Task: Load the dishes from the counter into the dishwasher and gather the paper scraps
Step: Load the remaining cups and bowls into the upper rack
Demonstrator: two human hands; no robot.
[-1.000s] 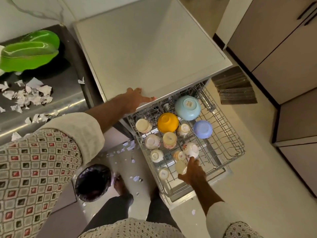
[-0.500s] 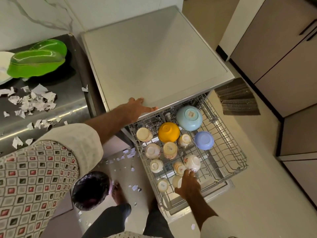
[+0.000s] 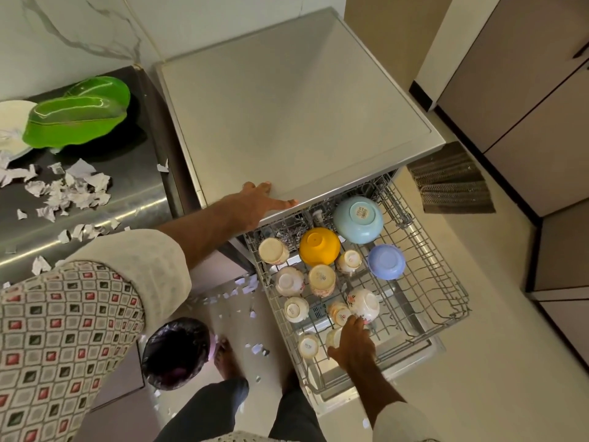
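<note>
Gripping a small pale cup (image 3: pixel 333 337) with the right hand (image 3: pixel 352 342), with thumb and fingers curled round it, low at the front of the pulled-out rack (image 3: pixel 462 303), just beside a floral cup (image 3: pixel 363 301) and among other inverted cups. Bracing with the left hand (image 3: pixel 261 204), flat with fingers spread, on the front edge of the dishwasher top (image 3: pixel 287 106). Likely slips from here: clipping the floral cup with the fingertips on letting go, or leaving the small cup tilted off the wires, given the crowding. Left to load on the counter (image 3: pixel 127 173): green dishes (image 3: pixel 73 122), a white plate (image 3: pixel 12 122); paper scraps (image 3: pixel 70 193) beside them, floor scraps (image 3: pixel 245 285) near the bin (image 3: pixel 175 352), easy to tread about with a bare foot (image 3: pixel 223 355) close by.
</note>
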